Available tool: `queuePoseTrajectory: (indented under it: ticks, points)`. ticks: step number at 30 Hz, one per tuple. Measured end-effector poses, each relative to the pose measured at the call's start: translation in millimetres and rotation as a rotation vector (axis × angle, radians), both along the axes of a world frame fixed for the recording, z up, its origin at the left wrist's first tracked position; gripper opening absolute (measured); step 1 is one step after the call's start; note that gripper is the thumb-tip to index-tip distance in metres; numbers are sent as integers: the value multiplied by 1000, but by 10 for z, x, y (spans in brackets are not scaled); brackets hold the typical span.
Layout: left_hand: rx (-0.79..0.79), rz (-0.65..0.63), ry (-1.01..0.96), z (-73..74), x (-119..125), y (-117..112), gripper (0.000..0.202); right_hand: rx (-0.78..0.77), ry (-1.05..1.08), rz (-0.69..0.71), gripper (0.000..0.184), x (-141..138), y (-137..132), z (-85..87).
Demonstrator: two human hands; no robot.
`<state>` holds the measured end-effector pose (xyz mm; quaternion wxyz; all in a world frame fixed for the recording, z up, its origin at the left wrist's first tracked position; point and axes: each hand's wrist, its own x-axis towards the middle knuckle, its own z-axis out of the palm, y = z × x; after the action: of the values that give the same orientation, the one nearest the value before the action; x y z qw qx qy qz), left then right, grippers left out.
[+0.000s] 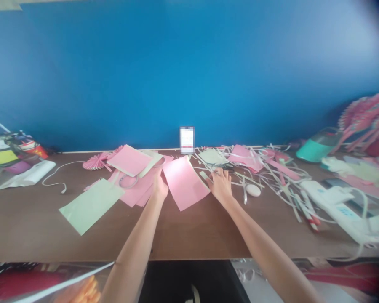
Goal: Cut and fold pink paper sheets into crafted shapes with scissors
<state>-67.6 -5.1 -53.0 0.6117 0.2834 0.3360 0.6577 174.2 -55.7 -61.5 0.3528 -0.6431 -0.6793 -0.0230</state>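
sheet: a pink paper sheet (pixel 185 183) is lying on the bench (pixel 189 235), mid-frame
left hand (pixel 160 187): touching the sheet's left edge, grip unclear
right hand (pixel 220 185): resting spread open by its right edge, near paper strips (pixel 265 168)
risk: strips snagging could be skewing the sheet

2 hands (pixel 160 187) (pixel 220 185), 1 teal tub (pixel 318 145), 1 glue gun (pixel 336 206), 1 wht oval (pixel 253 190)

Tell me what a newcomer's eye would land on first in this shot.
A bright blue wall fills the upper half of the view, above a brown table strewn with paper. At the centre, the left hand and right hand sit at either side of a pink paper sheet. Pleated pink paper fans stand out at far right.
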Motion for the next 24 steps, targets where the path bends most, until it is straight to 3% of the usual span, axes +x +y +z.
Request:
queuePoseTrajectory:
  ticks: [4, 11, 16, 19, 24]
  points:
    - [2, 44, -41, -20, -9, 10, 42, -3, -52, -30, 15, 6, 13, -24]
    - [37, 66, -93, 51, 35, -21, 69, -198, -213, -120, 15, -54, -25, 43]
    - [52, 103, -115, 120, 58, -45, 77, -131, -210, -115, 17, -75, -38, 68]
    - [66, 109, -122, 125, 47, -39, 78, -55, -78, -82, 18, -63, -25, 84]
    - [66, 24, -141, 115, 31, -37, 84, 11, 386, 9, 18, -78, -13, 153]
